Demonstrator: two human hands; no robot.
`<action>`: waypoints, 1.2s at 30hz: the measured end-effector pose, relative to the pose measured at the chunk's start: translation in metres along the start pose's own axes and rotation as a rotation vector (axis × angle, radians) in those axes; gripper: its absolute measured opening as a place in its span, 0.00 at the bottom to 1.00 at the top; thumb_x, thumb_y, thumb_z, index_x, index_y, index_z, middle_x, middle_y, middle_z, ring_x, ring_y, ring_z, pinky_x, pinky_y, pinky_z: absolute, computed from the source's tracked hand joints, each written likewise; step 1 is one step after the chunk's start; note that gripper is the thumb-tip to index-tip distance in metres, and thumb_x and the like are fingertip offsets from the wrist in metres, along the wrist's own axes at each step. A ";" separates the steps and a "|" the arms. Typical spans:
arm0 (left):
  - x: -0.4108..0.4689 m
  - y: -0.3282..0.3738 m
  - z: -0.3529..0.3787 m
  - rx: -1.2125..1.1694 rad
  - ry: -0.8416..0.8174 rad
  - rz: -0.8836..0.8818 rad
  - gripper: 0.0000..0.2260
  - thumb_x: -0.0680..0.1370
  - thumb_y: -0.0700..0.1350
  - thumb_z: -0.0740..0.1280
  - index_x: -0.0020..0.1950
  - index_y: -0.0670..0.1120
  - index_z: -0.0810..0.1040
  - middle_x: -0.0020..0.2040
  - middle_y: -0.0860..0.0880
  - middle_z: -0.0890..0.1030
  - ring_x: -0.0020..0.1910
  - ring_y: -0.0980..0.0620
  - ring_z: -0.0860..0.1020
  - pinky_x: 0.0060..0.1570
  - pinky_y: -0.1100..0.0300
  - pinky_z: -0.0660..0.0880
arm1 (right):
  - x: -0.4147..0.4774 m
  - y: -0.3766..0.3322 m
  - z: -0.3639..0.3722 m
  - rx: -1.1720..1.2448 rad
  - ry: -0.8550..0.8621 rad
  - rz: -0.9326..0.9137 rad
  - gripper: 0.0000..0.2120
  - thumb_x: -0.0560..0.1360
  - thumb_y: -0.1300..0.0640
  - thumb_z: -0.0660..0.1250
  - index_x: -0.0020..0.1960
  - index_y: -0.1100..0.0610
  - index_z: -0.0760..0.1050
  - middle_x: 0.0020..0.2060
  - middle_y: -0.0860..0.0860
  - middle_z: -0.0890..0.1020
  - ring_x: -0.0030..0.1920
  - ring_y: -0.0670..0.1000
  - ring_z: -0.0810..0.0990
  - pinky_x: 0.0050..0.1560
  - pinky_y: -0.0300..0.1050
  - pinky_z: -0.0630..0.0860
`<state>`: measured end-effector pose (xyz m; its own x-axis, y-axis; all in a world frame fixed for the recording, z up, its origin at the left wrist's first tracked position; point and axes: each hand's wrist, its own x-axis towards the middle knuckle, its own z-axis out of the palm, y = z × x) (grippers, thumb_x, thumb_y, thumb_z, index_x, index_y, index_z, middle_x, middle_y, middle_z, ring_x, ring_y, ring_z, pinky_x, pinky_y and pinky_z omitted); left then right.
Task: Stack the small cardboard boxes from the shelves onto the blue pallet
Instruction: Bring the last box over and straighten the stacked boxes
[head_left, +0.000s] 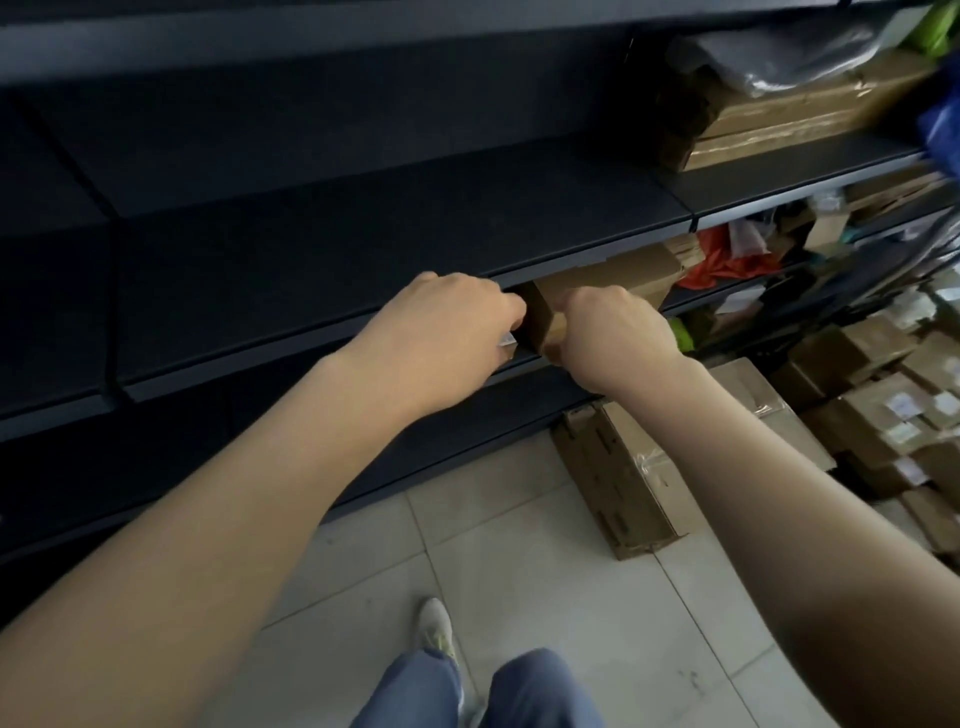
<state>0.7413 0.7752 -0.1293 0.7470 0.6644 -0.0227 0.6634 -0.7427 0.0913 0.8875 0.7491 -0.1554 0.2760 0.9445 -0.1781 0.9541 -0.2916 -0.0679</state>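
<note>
Left hand (447, 322) and right hand (608, 338) grip the near end of a box (623, 275) under a dark shelf (363, 249). A long carton (623, 478) lies on the tiled floor (519, 571) at the shelving's foot.

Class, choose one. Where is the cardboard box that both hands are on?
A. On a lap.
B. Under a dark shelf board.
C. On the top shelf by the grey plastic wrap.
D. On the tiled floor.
B: the cardboard box sits tucked under the dark shelf board, with the left hand and the right hand gripping its near end.
</note>
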 end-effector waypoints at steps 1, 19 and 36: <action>0.007 -0.003 0.009 -0.005 -0.009 0.001 0.12 0.79 0.47 0.60 0.62 0.48 0.73 0.55 0.49 0.77 0.54 0.49 0.75 0.54 0.53 0.69 | 0.009 0.001 0.008 0.003 -0.024 0.006 0.17 0.76 0.57 0.66 0.64 0.57 0.72 0.53 0.57 0.79 0.52 0.59 0.78 0.44 0.50 0.75; 0.119 -0.044 0.226 -0.104 -0.037 -0.184 0.12 0.80 0.47 0.59 0.62 0.47 0.73 0.55 0.48 0.76 0.54 0.49 0.73 0.47 0.59 0.63 | 0.192 0.046 0.220 0.064 -0.097 -0.176 0.21 0.76 0.45 0.64 0.62 0.59 0.71 0.57 0.58 0.77 0.57 0.60 0.75 0.48 0.49 0.72; 0.180 -0.089 0.362 -0.139 0.002 -0.245 0.10 0.79 0.46 0.60 0.59 0.47 0.74 0.52 0.48 0.77 0.51 0.48 0.74 0.51 0.54 0.66 | 0.326 0.041 0.368 0.108 -0.123 -0.044 0.37 0.74 0.46 0.66 0.75 0.53 0.51 0.73 0.62 0.52 0.68 0.65 0.60 0.62 0.57 0.65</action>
<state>0.8329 0.9307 -0.5015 0.5650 0.8230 -0.0592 0.8117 -0.5416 0.2186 0.9742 0.9891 -0.5779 0.2120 0.9330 -0.2907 0.9451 -0.2714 -0.1820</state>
